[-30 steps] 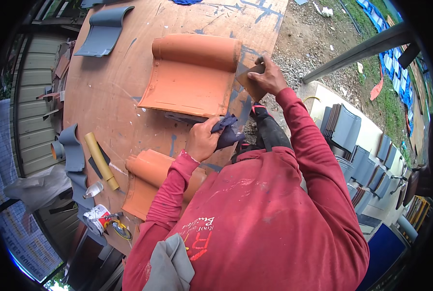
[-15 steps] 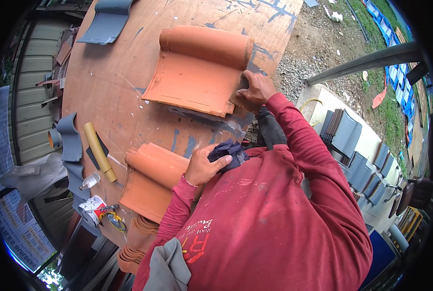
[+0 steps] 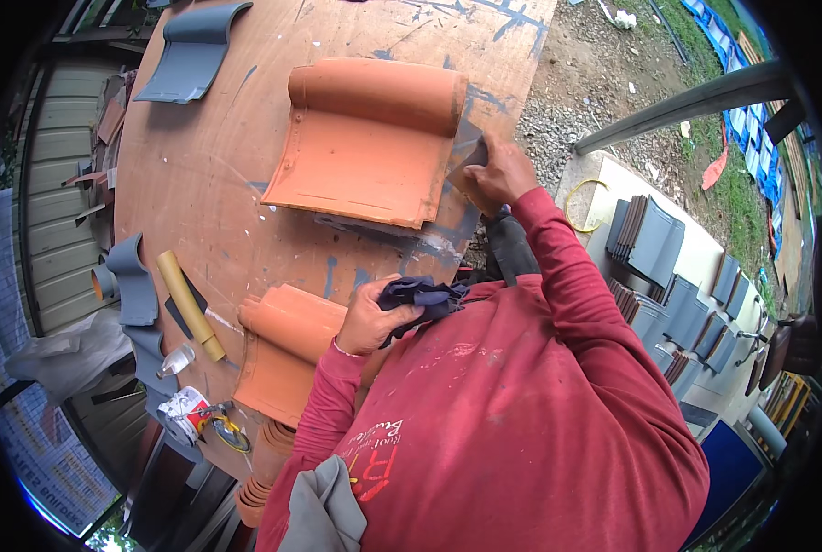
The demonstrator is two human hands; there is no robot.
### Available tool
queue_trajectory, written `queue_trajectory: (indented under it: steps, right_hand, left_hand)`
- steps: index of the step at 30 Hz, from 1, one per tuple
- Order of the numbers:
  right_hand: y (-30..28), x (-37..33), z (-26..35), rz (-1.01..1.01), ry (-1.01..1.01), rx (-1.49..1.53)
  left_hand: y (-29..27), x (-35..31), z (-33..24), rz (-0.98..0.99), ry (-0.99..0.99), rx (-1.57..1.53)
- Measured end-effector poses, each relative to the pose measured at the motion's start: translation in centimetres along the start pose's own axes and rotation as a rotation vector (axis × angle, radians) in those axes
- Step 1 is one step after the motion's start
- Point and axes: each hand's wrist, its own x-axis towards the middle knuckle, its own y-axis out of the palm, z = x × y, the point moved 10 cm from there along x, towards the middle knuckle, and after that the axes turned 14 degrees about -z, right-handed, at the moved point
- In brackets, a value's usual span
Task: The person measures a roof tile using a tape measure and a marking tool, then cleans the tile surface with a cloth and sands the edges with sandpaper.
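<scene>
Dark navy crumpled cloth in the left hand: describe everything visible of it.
The dark navy cloth looks like soft, thin fabric, bunched into uneven folds. The bare left hand grips its left part, thumb against it; the rest juts out rightward. It sits close to the red long-sleeved shirt; whether they touch is unclear.

The left hand clutches a crumpled navy cloth close to the person's red shirt. The right hand grips a dark flat plate at the right edge of a curved orange roof tile on the paint-smeared plywood worktop. A second orange tile lies partly behind the left forearm; a yellow tube lies left of it.
</scene>
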Motion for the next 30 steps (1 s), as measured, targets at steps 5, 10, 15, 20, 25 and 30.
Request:
queue_trajectory:
  steps: [5, 10, 15, 20, 25, 30]
  right_hand:
    - [-8.0, -4.4, 4.3, -0.430, -0.304, -0.014]
    - [1.5, -10.7, 10.8, -0.235, -0.706, -0.202]
    - [2.9, -10.4, 7.5, -0.160, -0.489, -0.093]
    - [2.9, -9.7, 5.1, -0.244, -0.395, -0.023]
    - [1.5, -11.0, 7.6, -0.100, -0.337, 0.152]
    - [1.1, -11.6, 6.9, -0.138, -0.311, 0.206]
  left_hand:
    - [-8.1, 2.5, -5.3, -0.561, 0.268, -0.294]
    - [-12.0, 8.7, -10.1, -0.830, 0.690, 0.285]
    - [-5.9, 10.0, -10.3, -0.586, 1.020, 1.051]
    - [1.5, 7.9, -4.7, -0.146, 1.071, 1.371]
    - [-0.5, 11.3, -3.9, -0.297, 1.163, 1.550]
    - [0.3, 9.7, -6.9, -0.215, 1.292, 1.436]
